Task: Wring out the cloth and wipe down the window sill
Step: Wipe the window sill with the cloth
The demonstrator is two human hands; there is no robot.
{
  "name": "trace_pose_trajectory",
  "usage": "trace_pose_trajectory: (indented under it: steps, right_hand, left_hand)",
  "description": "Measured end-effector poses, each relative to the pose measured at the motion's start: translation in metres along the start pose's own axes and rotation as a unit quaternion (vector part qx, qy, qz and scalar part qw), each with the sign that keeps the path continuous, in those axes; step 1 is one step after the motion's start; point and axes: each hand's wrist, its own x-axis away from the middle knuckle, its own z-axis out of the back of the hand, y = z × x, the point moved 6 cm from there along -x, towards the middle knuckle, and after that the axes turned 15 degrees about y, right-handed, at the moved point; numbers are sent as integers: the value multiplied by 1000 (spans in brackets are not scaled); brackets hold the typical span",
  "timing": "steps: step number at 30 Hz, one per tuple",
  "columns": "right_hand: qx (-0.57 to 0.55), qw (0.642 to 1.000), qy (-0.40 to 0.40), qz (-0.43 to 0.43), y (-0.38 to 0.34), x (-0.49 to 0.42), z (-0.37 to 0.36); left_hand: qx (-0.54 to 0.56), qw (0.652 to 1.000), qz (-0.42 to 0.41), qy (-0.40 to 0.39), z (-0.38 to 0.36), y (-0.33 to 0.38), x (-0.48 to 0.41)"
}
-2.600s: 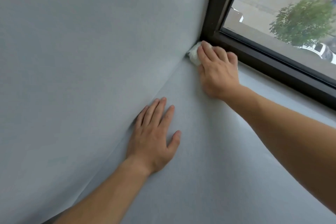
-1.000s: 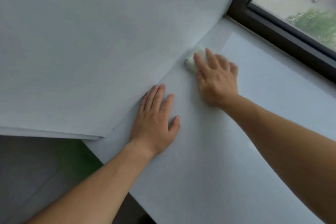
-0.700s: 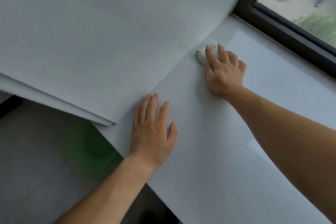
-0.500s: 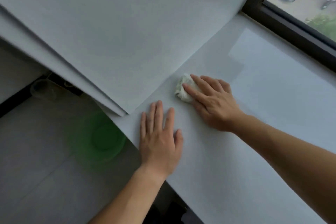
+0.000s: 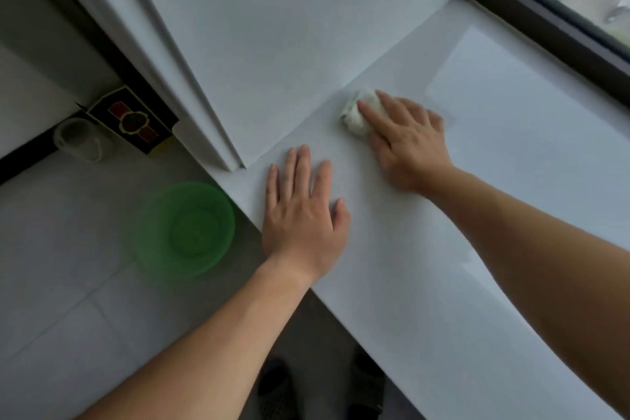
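Right grip (image 5: 409,143) lies flat and spread, fingers extended over a small wadded white cloth (image 5: 354,112), pressing it down rather than closing round it. The thumb is hidden beneath the hand, so whether it tucks against the wad cannot be told. Left grip (image 5: 301,215) is flat, fingers straight and slightly fanned, palm down on the window sill (image 5: 477,201) near its front edge, holding nothing. Cloth location: on the sill surface, close to the seam where the sill meets the side wall (image 5: 289,27), well apart from the dark window frame (image 5: 545,20), and clear of the left grip.

Assessment: wringing appears done. The step in hand is wiping, and by position the pass concerns the wall seam. The sill to the right and toward the frame shows no sign either way of having been covered.

Recommendations: apply even downward pressure through the fingertips so the wad does not roll out from under them. Run the cloth tight into the seam, then work in overlapping strokes toward the frame. The wad is small, so refold to a clean face when soiled. Left grip serves as a brace only and should shift before the cloth reaches that patch. Green basin (image 5: 189,228) stands on the floor (image 5: 51,283) beside the sill's edge, handy for rinsing
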Motion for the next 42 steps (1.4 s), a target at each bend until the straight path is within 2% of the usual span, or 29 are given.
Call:
trace_pose_trajectory:
  steps: [2,3,7,9,11,16,20,22,25,31,37,42]
  right_hand:
    - [4,999,0,-49,-5,-13,-7]
    - [-4,999,-3,-38,-12,-9,-7]
    - [-41,991,-6,130,-28,59,14]
    - [-46,983,-23,178,-17,84,23]
    - [-47,981,-34,188,-11,75,25]
    - [-56,987,-19,148,-47,22,2]
    - [-79,956,-25,282,-39,63,14]
    - [-90,944,-40,316,-23,79,24]
    - [-89,941,-60,320,-28,61,24]
    - [-106,923,-63,363,-107,24,0]
    - [-124,881,-87,449,-68,57,17]
    - [-124,906,-82,397,-130,25,1]
  left_hand:
    - [-6,1000,2,-1,-1,1,0]
    - [-9,1000,6,-4,-1,2,1]
    - [-9,999,43,-1,4,17,32]
    - [-1,998,62,9,10,29,57]
    - [10,996,86,17,13,36,75]
    - [-1,991,131,19,12,44,81]
    - [19,988,151,23,14,63,102]
    - [35,987,155,28,16,73,115]
    - [42,986,160,23,16,81,127]
    - [31,987,158,21,17,82,126]
    - [28,989,142,4,18,91,140]
    - [40,990,132,15,18,91,145]
